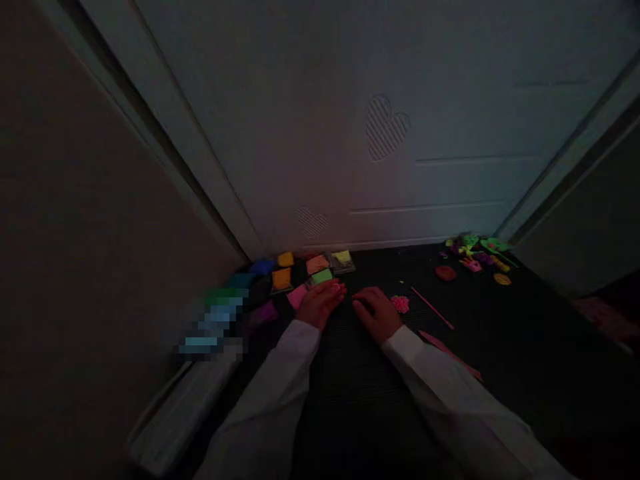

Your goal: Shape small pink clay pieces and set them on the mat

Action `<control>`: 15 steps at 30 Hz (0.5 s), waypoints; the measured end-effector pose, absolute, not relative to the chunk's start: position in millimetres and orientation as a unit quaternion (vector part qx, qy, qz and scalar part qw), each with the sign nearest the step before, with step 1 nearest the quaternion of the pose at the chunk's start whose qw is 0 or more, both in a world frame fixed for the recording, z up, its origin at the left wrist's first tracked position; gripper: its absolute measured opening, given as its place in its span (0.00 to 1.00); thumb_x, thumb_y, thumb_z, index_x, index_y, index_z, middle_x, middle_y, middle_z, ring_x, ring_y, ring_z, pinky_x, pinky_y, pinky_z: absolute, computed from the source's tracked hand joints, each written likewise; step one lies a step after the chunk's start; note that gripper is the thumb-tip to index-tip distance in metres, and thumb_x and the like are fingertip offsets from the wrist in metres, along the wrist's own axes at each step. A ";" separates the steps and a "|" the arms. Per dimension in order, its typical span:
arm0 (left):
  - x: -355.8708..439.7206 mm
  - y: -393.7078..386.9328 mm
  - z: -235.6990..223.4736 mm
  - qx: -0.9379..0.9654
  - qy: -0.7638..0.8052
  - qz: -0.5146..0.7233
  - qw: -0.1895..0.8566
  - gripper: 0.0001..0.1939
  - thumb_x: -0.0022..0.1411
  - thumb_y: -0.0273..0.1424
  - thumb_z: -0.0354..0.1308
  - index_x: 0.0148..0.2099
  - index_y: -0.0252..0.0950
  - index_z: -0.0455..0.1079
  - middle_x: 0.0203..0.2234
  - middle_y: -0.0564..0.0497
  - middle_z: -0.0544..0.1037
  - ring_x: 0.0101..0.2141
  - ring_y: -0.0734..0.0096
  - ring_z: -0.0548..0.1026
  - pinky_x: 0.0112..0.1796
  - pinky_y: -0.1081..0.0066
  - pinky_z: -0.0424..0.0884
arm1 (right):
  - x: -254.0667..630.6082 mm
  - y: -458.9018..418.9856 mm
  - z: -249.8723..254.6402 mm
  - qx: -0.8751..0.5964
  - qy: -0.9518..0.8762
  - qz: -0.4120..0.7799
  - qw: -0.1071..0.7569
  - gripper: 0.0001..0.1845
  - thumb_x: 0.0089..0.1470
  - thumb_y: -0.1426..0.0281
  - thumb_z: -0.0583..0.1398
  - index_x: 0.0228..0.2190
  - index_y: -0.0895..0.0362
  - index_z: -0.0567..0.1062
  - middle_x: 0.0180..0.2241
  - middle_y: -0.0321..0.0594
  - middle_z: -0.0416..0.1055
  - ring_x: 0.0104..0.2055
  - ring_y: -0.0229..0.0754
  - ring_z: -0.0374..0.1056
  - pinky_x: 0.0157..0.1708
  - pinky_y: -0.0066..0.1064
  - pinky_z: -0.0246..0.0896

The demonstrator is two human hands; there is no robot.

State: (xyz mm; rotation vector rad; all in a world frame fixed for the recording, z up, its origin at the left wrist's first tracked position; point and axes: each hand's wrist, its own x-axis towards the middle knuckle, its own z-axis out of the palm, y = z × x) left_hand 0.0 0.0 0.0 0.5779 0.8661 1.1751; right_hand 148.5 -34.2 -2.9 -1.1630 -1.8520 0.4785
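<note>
My left hand (pixel 321 304) is turned partly palm up, its fingers curled together. A small pink piece of modelling clay (pixel 337 287) seems to lie at its fingers, though the dim light blurs it. A little to the right, my right hand (pixel 379 313) is held over the dark tabletop with thumb and fingers apart and nothing visible between them. Just beyond its knuckles sits a bumpy pink clay flower (pixel 400 304). Pink clay in a packet (pixel 297 296) and a light green clay block (pixel 321 277) lie close behind my left hand.
Clay packs, including an orange one (pixel 281 279) and a yellow one (pixel 343 260), line the back left. At right are a thin pink stick (pixel 433 308), a pink flat tool (pixel 453 355), a red lump (pixel 445 273) and colourful clay pieces (pixel 470 250). A pale box (pixel 185 407) stands front left.
</note>
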 end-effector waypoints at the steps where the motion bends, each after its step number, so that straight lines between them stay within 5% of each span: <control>1: 1.0 -0.2 -0.2 0.265 0.386 0.536 0.703 0.12 0.42 0.21 0.57 0.34 0.29 0.67 0.27 0.47 0.74 0.31 0.72 0.71 0.32 0.75 0.67 | 148.2 -33.8 -3.1 -0.467 -0.743 0.194 0.437 0.10 0.48 0.70 0.51 0.34 0.57 0.67 0.33 0.40 0.60 0.37 0.37 0.58 0.38 0.31 0.55; 9: 2.1 0.4 -6.2 0.298 0.423 0.553 0.653 0.08 0.42 0.25 0.59 0.29 0.30 0.67 0.22 0.50 0.73 0.24 0.77 0.71 0.28 0.76 0.68 | 149.3 -35.3 0.4 -0.470 -0.743 0.197 0.434 0.09 0.48 0.70 0.51 0.33 0.55 0.67 0.33 0.40 0.61 0.37 0.38 0.58 0.39 0.32 0.55; 15: 8.7 4.1 -9.3 0.304 0.405 0.549 0.665 0.10 0.44 0.25 0.57 0.33 0.29 0.67 0.26 0.46 0.74 0.29 0.73 0.72 0.31 0.74 0.69 | 153.1 -33.8 -2.6 -0.484 -0.738 0.194 0.428 0.09 0.48 0.69 0.51 0.33 0.55 0.68 0.33 0.40 0.61 0.37 0.38 0.59 0.37 0.32 0.56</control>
